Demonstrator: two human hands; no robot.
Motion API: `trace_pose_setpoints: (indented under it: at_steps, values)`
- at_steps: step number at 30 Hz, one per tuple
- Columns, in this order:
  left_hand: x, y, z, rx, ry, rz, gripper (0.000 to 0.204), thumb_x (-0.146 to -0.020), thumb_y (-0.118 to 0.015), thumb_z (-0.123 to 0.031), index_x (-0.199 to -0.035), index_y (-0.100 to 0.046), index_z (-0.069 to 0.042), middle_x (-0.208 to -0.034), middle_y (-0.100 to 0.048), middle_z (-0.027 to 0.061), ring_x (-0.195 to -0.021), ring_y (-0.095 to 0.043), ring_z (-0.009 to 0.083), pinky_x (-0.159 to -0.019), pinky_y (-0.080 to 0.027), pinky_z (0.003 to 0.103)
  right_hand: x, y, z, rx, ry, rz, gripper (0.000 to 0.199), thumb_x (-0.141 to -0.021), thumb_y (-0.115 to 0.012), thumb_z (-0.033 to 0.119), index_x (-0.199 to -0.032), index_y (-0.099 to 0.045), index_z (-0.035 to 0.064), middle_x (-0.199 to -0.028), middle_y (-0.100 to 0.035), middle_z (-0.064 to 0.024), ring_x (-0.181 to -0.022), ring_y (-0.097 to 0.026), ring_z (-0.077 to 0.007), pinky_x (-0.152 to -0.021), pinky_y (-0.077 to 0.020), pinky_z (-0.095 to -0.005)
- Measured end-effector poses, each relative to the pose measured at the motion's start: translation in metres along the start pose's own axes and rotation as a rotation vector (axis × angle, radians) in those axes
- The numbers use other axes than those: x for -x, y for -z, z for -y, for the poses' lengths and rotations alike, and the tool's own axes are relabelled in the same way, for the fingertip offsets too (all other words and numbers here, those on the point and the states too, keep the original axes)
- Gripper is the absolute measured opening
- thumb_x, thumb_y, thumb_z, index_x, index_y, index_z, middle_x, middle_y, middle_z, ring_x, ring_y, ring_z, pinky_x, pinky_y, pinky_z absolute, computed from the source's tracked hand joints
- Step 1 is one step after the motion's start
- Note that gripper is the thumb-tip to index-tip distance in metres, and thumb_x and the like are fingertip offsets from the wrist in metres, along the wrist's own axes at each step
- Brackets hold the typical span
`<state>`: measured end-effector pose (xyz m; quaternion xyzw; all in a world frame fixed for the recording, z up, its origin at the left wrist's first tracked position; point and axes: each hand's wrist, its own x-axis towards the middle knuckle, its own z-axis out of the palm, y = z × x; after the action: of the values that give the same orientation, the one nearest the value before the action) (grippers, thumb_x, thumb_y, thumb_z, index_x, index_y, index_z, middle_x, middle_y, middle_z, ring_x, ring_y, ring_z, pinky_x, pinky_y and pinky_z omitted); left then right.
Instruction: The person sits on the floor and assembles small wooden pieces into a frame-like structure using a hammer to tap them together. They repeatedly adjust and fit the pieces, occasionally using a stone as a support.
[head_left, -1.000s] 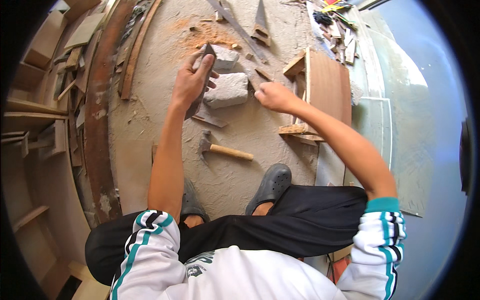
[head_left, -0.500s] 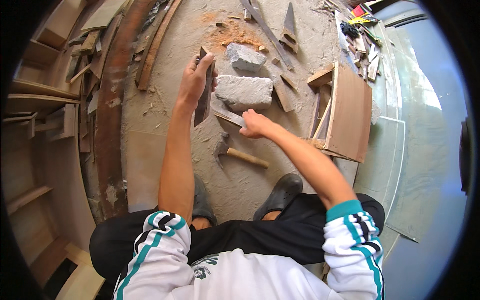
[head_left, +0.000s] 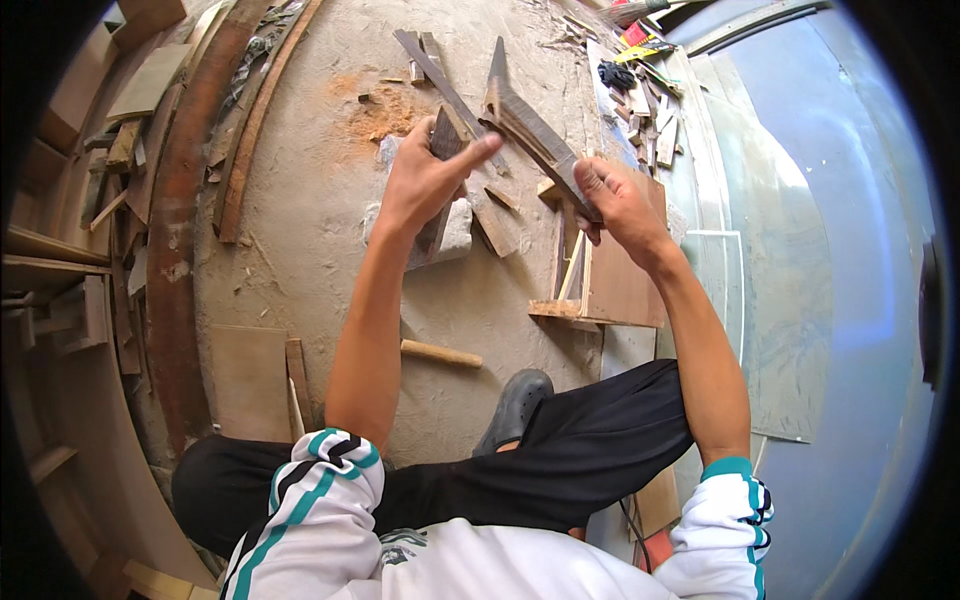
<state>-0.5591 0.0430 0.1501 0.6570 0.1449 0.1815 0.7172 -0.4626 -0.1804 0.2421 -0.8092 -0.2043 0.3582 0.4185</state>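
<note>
Right hand (head_left: 618, 205) grips a long tapered blade (head_left: 525, 120), lifted above the floor. Left hand (head_left: 430, 175) holds a dark wood piece (head_left: 440, 190) on a stone block (head_left: 455, 225), forefinger extended. Hammer handle (head_left: 440, 353) lies near shoe (head_left: 515, 405).

Packages: we see what may be a flat red and yellow packet (head_left: 640, 42) among the scraps at the top right edge.
Labels, signs, screens: we see none.

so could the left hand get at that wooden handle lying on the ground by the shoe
Probably yes, but not at once. The left hand is gripping a dark wood strip propped on the stone block. The wooden handle lies bare on the ground beside that forearm, with nothing over it.
</note>
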Motion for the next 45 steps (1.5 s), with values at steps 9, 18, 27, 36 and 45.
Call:
trace_pose_setpoints:
  at_steps: [9, 18, 27, 36, 45]
  values:
    - [0.025, -0.021, -0.045, 0.479, 0.103, 0.184, 0.037, -0.101, -0.044, -0.035, -0.107, -0.06, -0.002, -0.078, -0.064, 0.012, -0.064, -0.064, 0.0195, -0.057, -0.053, 0.033, 0.038, 0.023, -0.008, -0.038, 0.204, 0.015, 0.037, -0.103, -0.054, 0.042, -0.117, -0.059, 0.0092, -0.088, -0.069, -0.0041, -0.074, -0.061, -0.0096, -0.067, -0.049, -0.0246]
    - [0.04, -0.04, -0.061, 0.384, -0.07, 0.197, 0.034, -0.102, -0.052, -0.03, -0.115, -0.064, -0.001, -0.103, -0.073, 0.0124, -0.075, -0.072, 0.0172, -0.06, -0.056, 0.027, 0.073, 0.042, -0.012, -0.046, 0.216, 0.005, 0.038, -0.103, -0.056, 0.038, -0.123, -0.058, 0.0063, -0.092, -0.071, -0.0048, -0.076, -0.061, -0.009, -0.067, -0.0487, -0.0238]
    - [0.043, -0.042, -0.066, 0.379, -0.121, 0.208, 0.033, -0.101, -0.058, -0.03, -0.116, -0.065, -0.001, -0.095, -0.071, 0.0054, -0.075, -0.072, 0.0152, -0.059, -0.055, 0.026, 0.079, 0.039, -0.01, -0.03, 0.239, -0.007, 0.036, -0.102, -0.056, 0.038, -0.122, -0.059, 0.0077, -0.091, -0.07, -0.0047, -0.074, -0.061, -0.0089, -0.066, -0.0493, -0.0232]
    - [0.049, -0.035, -0.072, 0.315, -0.076, 0.237, 0.037, -0.101, -0.06, -0.029, -0.121, -0.062, 0.003, -0.093, -0.07, 0.0052, -0.074, -0.067, 0.0093, -0.057, -0.052, 0.024, 0.083, 0.03, -0.001, -0.032, 0.265, 0.021, 0.039, -0.101, -0.057, 0.023, -0.138, -0.053, 0.0111, -0.096, -0.069, -0.0065, -0.078, -0.062, -0.0086, -0.069, -0.0525, -0.0248]
    - [0.054, -0.036, -0.074, 0.207, -0.041, 0.322, 0.038, -0.1, -0.061, -0.029, -0.126, -0.061, 0.0, -0.098, -0.07, 0.0059, -0.072, -0.068, 0.0112, -0.056, -0.054, 0.025, 0.087, 0.015, 0.006, 0.075, 0.417, 0.053, 0.051, -0.099, -0.058, 0.013, -0.149, -0.046, 0.0152, -0.1, -0.065, -0.0055, -0.078, -0.06, -0.0085, -0.07, -0.0519, -0.0245]
